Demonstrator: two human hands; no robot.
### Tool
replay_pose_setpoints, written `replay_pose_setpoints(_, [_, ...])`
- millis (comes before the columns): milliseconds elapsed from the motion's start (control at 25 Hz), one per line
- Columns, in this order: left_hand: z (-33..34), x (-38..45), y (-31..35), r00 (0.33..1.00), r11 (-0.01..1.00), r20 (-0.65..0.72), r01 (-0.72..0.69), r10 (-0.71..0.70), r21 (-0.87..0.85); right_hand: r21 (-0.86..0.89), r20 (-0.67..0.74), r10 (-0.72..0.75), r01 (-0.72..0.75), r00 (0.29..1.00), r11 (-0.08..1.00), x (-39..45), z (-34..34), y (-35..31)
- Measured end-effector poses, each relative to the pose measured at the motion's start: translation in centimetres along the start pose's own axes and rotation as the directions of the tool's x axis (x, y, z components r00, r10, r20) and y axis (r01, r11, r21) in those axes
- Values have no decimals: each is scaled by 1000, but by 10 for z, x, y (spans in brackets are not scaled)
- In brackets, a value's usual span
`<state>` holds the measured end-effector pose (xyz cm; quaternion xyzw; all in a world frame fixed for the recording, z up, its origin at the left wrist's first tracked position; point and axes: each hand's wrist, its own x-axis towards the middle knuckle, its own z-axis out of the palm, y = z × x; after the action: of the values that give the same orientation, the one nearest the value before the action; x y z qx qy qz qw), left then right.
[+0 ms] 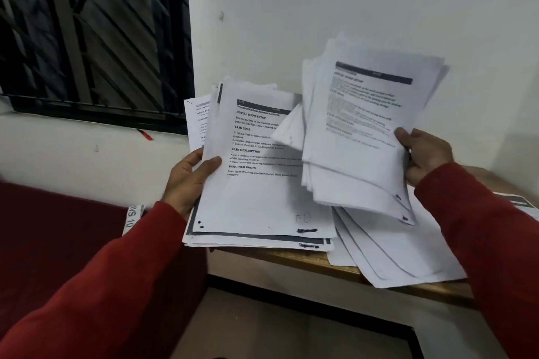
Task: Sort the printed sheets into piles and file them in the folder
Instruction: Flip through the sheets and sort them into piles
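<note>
My left hand (189, 176) grips a stack of printed sheets (256, 183) by its left edge, thumb on top; the top page is headed "Washing Machine Exterior Cleaning". A second, blurred stack of printed sheets (361, 125) is raised to the right, and my right hand (423, 154) holds it at its right edge, thumb on the front page. This raised stack overlaps the right side of the left one. Under both, several loose white sheets (402, 256) lie fanned on a wooden table (306, 261) and overhang its front edge. No folder is visible.
A white wall (320, 9) stands right behind the table. A barred window (93, 32) fills the upper left, with a red pen (145, 134) on its white sill. A dark red cushion (43, 227) lies at the left, and a printed label strip (132, 218) pokes out near my left sleeve.
</note>
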<state>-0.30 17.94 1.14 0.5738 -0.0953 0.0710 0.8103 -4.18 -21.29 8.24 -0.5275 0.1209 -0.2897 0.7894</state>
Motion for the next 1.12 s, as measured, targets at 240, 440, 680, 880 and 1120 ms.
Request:
replay_pose_setpoints(240, [2,-1,1,999,1000,-38,-3,3,9,112,4,228,-227,974,968,8,-5,9])
replay_pose_setpoints(440, [3,-3,2,999,1000,-50,-3,4,8,-110,18,142,-139,990,984,-4,5,21])
replay_pose_setpoints(680, [-12,7,19,960,977,-231,-115,156,181,-296,31,36,-25,999,955,-23,12,31])
replay_pose_setpoints(880, [-52,35,64,805,909,-451,-247,386,336,-486,69,5,29,998,874,-25,16,43])
replay_pose_setpoints(1120, [-89,42,97,748,938,-566,-257,347,235,-601,216,33,106,976,792,-34,43,66])
